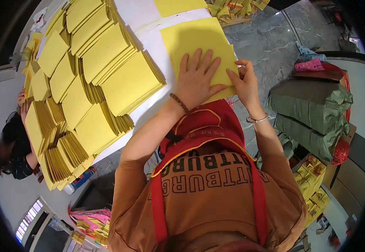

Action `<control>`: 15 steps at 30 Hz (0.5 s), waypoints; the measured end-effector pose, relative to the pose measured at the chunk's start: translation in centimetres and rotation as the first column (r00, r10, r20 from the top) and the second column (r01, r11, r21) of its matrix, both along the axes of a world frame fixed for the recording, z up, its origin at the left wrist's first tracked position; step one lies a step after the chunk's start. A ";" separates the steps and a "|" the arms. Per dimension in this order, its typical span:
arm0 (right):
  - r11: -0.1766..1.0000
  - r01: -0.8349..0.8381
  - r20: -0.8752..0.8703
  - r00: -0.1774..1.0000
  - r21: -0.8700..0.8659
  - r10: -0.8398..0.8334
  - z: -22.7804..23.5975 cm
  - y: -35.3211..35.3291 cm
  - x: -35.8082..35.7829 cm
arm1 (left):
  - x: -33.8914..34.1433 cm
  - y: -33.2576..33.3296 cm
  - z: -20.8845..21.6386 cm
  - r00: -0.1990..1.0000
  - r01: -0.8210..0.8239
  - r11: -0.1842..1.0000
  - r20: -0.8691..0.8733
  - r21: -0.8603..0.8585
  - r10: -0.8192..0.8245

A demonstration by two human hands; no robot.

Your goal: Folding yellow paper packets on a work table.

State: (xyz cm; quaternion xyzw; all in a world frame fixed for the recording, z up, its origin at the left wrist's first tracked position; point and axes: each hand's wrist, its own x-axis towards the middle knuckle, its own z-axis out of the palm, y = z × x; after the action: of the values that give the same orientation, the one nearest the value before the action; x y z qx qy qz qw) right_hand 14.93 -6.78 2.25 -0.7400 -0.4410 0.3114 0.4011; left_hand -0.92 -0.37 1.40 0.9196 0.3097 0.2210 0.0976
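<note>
My left hand (197, 77) lies flat with spread fingers on yellow paper sheets (191, 38) at the near edge of a white-covered table. A bead bracelet circles that wrist. At the sheets' right edge, my right hand (246, 82) has its thumb on the paper and its fingers curled, pinching the edge. The sheets overlap unevenly, and how many lie there cannot be made out. To the left, several stacks of folded yellow paper (128, 86) stand in leaning, overlapping rows.
Bare white table covering (138, 42) separates the stacks from the sheets. Green wrapped bales (308, 98) stand at the right, with yellow bundles (310, 174) below them. Loose yellow pieces (233, 10) lie beyond the table. Another person (14, 145) is at the far left edge.
</note>
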 end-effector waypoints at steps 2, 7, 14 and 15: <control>1.000 -0.006 -0.025 1.000 -0.004 0.006 -0.2 -0.2 0.4 | 0.2 -0.3 -0.3 1.000 -0.006 1.000 -0.010 -0.003 0.006; 0.998 -0.006 0.278 0.961 0.063 -0.012 1.1 0.4 -0.5 | 0.1 -0.4 -0.7 0.999 -0.022 1.000 -0.039 0.002 0.022; 0.745 -0.655 0.707 0.585 0.125 0.396 0.3 1.9 -2.8 | -0.5 -0.3 -1.0 0.999 -0.008 0.999 -0.054 -0.040 0.006; 0.724 -0.679 0.671 0.595 0.125 0.443 -0.1 2.0 -2.7 | -0.5 -0.3 -0.9 1.000 -0.008 0.995 -0.016 -0.096 0.007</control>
State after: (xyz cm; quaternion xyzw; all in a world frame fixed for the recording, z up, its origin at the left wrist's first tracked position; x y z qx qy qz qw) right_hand 12.25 -4.80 2.17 -0.5277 -0.8075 0.0848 0.2497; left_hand -1.45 -0.70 0.50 0.9144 0.3241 0.1991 0.1383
